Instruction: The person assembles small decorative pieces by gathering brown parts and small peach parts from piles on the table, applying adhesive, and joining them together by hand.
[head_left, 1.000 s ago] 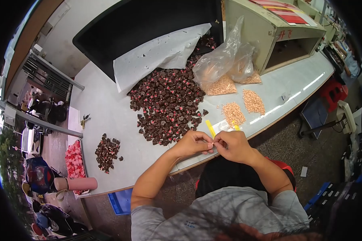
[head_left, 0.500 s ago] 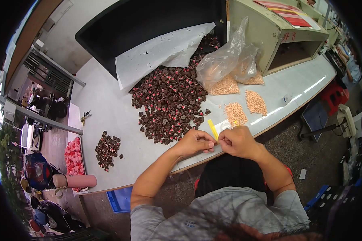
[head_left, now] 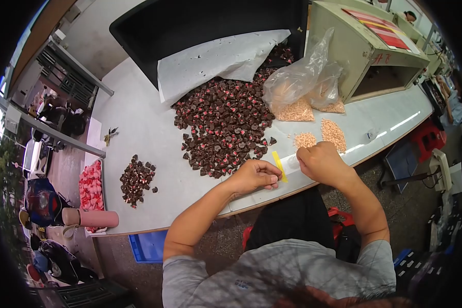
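My left hand (head_left: 255,177) is closed in a pinch at the front edge of the table, beside a yellow strip (head_left: 280,166); what it holds is too small to name. To its right, my right hand (head_left: 321,163) has its fingers pressed together just in front of a small pile of pale beige bits (head_left: 305,139), and anything in them is hidden. A second beige pile (head_left: 333,135) lies behind that hand. Beyond my left hand spreads a big heap of dark brown cone-shaped pieces with pink spots (head_left: 226,123).
Clear bags of beige bits (head_left: 295,110) stand before a greenish box (head_left: 367,56). A black bin (head_left: 205,25) with a white sheet (head_left: 215,61) is at the back. Leftward are a smaller dark pile (head_left: 137,179), a pink tray (head_left: 91,187) and a pink bottle (head_left: 98,219).
My hands, close together before, are now apart. My right hand has moved right and forward towards the beige pile, while my left hand remains near the yellow strip. The view has shifted slightly.
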Available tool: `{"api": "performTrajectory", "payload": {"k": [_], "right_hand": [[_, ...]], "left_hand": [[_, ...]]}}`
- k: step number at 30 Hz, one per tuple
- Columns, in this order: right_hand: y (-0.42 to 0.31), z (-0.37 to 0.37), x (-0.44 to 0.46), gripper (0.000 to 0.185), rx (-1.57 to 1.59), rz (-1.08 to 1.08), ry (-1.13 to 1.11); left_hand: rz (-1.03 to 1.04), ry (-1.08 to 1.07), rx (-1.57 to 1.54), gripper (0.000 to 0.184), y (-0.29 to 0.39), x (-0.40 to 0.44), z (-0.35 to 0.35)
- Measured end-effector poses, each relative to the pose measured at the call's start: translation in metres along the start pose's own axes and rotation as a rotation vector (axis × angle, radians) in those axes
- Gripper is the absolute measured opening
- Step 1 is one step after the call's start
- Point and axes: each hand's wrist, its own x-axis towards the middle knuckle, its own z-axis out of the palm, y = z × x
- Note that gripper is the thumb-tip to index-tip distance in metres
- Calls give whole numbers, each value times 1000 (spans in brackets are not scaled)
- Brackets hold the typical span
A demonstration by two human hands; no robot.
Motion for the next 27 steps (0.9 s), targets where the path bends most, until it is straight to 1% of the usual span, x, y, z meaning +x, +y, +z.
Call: {"api": "performTrajectory", "payload": {"k": [6, 9, 12, 15, 18, 22, 27], "right_hand": [[0, 5, 3, 9, -68, -10, -52], [-1, 4, 4, 10, -63, -17, -38], [-8, -5, 1, 11, 37, 11, 84], [-20, -5, -2, 11, 301, 46, 210], [-36, 8, -8, 13, 469, 102, 208], [-46, 24, -10, 12, 446, 110, 277], [-48, 33, -11, 13, 446, 116, 277]], "left_hand": [[-6, 3, -43, 28, -2, 1, -2], [3, -3, -57, 28, 0, 0, -1], [3, -1, -101, 28, -1, 0, -2], [-12, 7, -159, 30, 0, 0, -2], [-23, 7, -166, 31, 0, 0, -3], [-26, 11, -134, 29, 1, -2, -2], [-14, 0, -131, 28, 0, -1, -4]]}}
